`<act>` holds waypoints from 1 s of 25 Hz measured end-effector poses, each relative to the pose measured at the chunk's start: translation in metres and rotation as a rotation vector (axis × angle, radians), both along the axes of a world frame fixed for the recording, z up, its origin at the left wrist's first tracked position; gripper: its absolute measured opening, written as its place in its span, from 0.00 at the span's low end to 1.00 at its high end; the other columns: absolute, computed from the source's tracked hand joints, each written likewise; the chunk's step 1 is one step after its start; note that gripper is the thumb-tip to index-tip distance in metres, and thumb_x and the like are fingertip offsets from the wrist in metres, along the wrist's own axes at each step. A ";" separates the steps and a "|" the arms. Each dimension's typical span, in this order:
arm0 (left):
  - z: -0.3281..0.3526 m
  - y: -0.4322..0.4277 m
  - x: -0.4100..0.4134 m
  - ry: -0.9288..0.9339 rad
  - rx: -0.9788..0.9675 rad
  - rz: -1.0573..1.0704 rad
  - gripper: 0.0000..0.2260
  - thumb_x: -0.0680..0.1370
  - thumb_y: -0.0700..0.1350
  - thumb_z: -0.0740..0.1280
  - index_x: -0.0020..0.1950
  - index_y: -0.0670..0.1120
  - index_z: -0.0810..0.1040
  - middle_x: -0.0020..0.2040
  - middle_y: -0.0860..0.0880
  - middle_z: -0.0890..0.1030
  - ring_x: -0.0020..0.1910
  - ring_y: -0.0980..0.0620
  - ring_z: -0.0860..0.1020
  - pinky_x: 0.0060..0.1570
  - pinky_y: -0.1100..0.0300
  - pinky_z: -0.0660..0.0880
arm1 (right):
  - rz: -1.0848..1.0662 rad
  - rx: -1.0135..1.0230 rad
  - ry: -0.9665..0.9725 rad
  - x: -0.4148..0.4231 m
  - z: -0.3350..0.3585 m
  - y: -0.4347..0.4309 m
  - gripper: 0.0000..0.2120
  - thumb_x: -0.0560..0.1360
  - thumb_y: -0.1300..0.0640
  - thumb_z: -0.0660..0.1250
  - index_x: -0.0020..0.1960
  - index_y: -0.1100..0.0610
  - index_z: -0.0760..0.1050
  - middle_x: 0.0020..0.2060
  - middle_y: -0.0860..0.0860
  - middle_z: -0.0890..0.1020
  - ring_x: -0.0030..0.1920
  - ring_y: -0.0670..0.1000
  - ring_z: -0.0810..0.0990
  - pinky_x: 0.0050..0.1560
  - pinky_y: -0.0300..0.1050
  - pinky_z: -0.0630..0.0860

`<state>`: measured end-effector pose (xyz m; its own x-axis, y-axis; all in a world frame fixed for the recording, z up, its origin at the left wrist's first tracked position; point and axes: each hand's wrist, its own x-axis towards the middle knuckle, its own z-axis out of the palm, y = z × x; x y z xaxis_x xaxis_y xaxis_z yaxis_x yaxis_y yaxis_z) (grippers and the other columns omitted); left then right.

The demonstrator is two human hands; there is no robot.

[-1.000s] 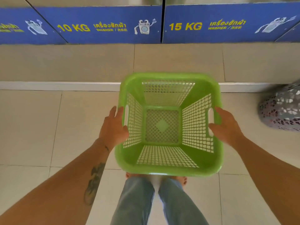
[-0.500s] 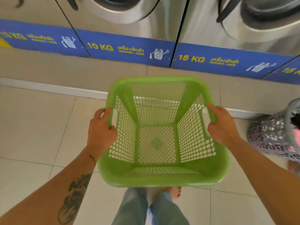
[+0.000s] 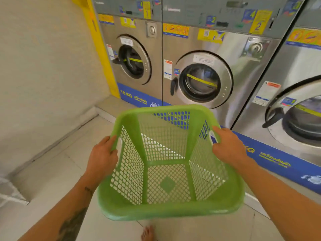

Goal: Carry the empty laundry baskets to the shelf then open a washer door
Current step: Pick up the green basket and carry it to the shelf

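Observation:
An empty green mesh laundry basket (image 3: 166, 211) hangs in front of me, above the tiled floor. My left hand (image 3: 102, 157) grips its left handle slot and my right hand (image 3: 229, 146) grips the right one. Behind the basket stands a row of steel front-loading washers. The left washer door (image 3: 133, 60), the middle washer door (image 3: 201, 80) and the right washer door (image 3: 295, 112) all look closed, each with a black handle on its left side. No shelf is in view.
A beige wall (image 3: 43, 66) closes off the left side, with a yellow post (image 3: 100, 44) in the corner. The washers stand on a raised tiled step (image 3: 107, 108). My bare foot (image 3: 147, 233) shows on the floor below the basket.
My view has risen and swung left, so the washer doors and the left wall now show. The basket has come up with both hands still on its handles. The grey basket at the right is out of view.

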<state>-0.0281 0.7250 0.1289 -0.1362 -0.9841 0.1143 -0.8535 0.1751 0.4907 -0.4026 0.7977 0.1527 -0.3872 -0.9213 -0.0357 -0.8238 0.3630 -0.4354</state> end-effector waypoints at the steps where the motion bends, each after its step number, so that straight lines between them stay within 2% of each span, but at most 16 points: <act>1: 0.014 0.016 0.017 0.017 -0.023 0.052 0.24 0.75 0.37 0.63 0.72 0.44 0.70 0.69 0.45 0.73 0.62 0.40 0.74 0.61 0.50 0.70 | 0.048 -0.023 0.000 0.014 0.013 -0.002 0.32 0.68 0.63 0.63 0.70 0.48 0.68 0.63 0.56 0.73 0.64 0.60 0.72 0.58 0.56 0.72; 3: 0.034 0.050 0.054 0.048 -0.056 0.166 0.24 0.74 0.37 0.63 0.71 0.45 0.71 0.69 0.46 0.73 0.62 0.42 0.74 0.59 0.51 0.71 | 0.153 -0.049 0.015 0.047 0.032 -0.009 0.33 0.67 0.63 0.64 0.72 0.48 0.66 0.65 0.56 0.72 0.65 0.60 0.72 0.59 0.56 0.72; 6: 0.058 0.110 0.122 0.067 -0.108 0.369 0.24 0.74 0.38 0.63 0.71 0.47 0.72 0.71 0.47 0.72 0.64 0.42 0.74 0.63 0.49 0.71 | 0.339 -0.060 0.005 0.117 0.057 -0.017 0.35 0.66 0.61 0.63 0.72 0.47 0.65 0.68 0.55 0.71 0.66 0.60 0.71 0.60 0.56 0.73; 9: 0.072 0.170 0.199 0.016 -0.135 0.536 0.24 0.75 0.40 0.62 0.71 0.48 0.71 0.72 0.47 0.72 0.63 0.43 0.75 0.61 0.49 0.72 | 0.473 -0.101 0.026 0.209 0.073 -0.018 0.33 0.69 0.60 0.64 0.73 0.46 0.65 0.71 0.53 0.69 0.67 0.59 0.71 0.59 0.56 0.73; 13: 0.086 0.259 0.315 -0.028 -0.203 0.753 0.23 0.74 0.39 0.63 0.70 0.46 0.73 0.69 0.45 0.75 0.59 0.39 0.77 0.57 0.47 0.74 | 0.646 -0.179 0.015 0.360 0.084 -0.007 0.33 0.69 0.60 0.63 0.73 0.47 0.65 0.71 0.54 0.69 0.70 0.57 0.69 0.65 0.55 0.70; 15: 0.093 0.306 0.378 -0.041 -0.214 0.859 0.22 0.74 0.38 0.64 0.69 0.46 0.75 0.67 0.44 0.76 0.58 0.39 0.77 0.56 0.47 0.74 | 0.728 -0.190 0.013 0.446 0.085 0.010 0.32 0.70 0.59 0.63 0.73 0.46 0.65 0.71 0.53 0.69 0.69 0.56 0.71 0.64 0.53 0.71; 18: 0.096 0.370 0.472 -0.081 -0.217 0.958 0.20 0.75 0.42 0.64 0.68 0.49 0.75 0.67 0.47 0.76 0.58 0.41 0.78 0.56 0.46 0.77 | 0.836 -0.201 -0.005 0.564 0.088 0.042 0.30 0.73 0.56 0.63 0.73 0.45 0.64 0.71 0.51 0.70 0.67 0.57 0.72 0.60 0.52 0.72; 20: 0.102 0.410 0.524 -0.105 -0.213 1.021 0.19 0.76 0.44 0.62 0.67 0.53 0.75 0.68 0.51 0.75 0.56 0.44 0.79 0.51 0.45 0.79 | 0.920 -0.197 -0.011 0.635 0.093 0.065 0.30 0.72 0.57 0.63 0.74 0.45 0.64 0.70 0.51 0.71 0.67 0.57 0.72 0.60 0.52 0.72; 22: 0.111 0.442 0.565 -0.117 -0.249 1.079 0.19 0.76 0.41 0.63 0.65 0.52 0.77 0.70 0.52 0.74 0.54 0.45 0.80 0.49 0.47 0.80 | 0.981 -0.195 -0.032 0.694 0.097 0.082 0.33 0.70 0.59 0.63 0.74 0.46 0.64 0.69 0.51 0.71 0.67 0.57 0.72 0.61 0.52 0.72; 25: 0.119 0.482 0.619 -0.125 -0.288 1.197 0.18 0.76 0.39 0.64 0.66 0.49 0.76 0.66 0.49 0.77 0.52 0.43 0.80 0.49 0.48 0.77 | 1.076 -0.223 -0.036 0.782 0.101 0.099 0.32 0.71 0.59 0.62 0.74 0.45 0.64 0.68 0.51 0.71 0.66 0.57 0.73 0.60 0.52 0.72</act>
<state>0.5904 1.2071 0.2475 0.8060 -0.4377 0.3984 -0.5890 -0.6592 0.4674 0.3797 0.8966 0.2540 0.6201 -0.7640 0.1785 -0.6482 -0.6270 -0.4321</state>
